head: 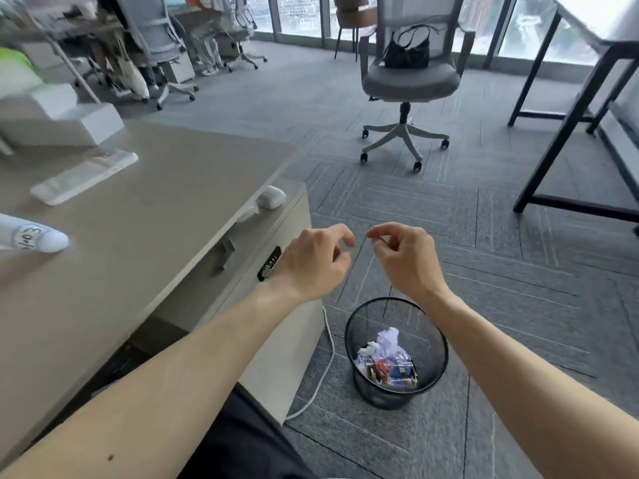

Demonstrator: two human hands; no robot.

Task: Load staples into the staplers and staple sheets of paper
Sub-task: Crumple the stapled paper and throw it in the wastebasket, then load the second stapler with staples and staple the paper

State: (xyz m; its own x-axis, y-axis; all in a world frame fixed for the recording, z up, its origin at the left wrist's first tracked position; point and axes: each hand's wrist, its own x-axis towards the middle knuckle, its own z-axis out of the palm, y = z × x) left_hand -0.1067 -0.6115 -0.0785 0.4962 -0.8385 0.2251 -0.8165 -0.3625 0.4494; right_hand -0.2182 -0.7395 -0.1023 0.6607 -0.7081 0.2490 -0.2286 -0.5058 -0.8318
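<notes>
Over the bin (396,350) we pinch something tiny in our right hand (403,257); our left hand (316,259) curls empty. No stapler or paper shows, so progress is unclear.

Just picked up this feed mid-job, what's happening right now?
A seated person holds both hands out over the carpet, past the desk edge and above a wire wastebasket with crumpled paper in it. The right hand pinches something small and thin between its fingers; what it is cannot be told. The left hand is loosely curled and looks empty. No stapler is clearly visible.
</notes>
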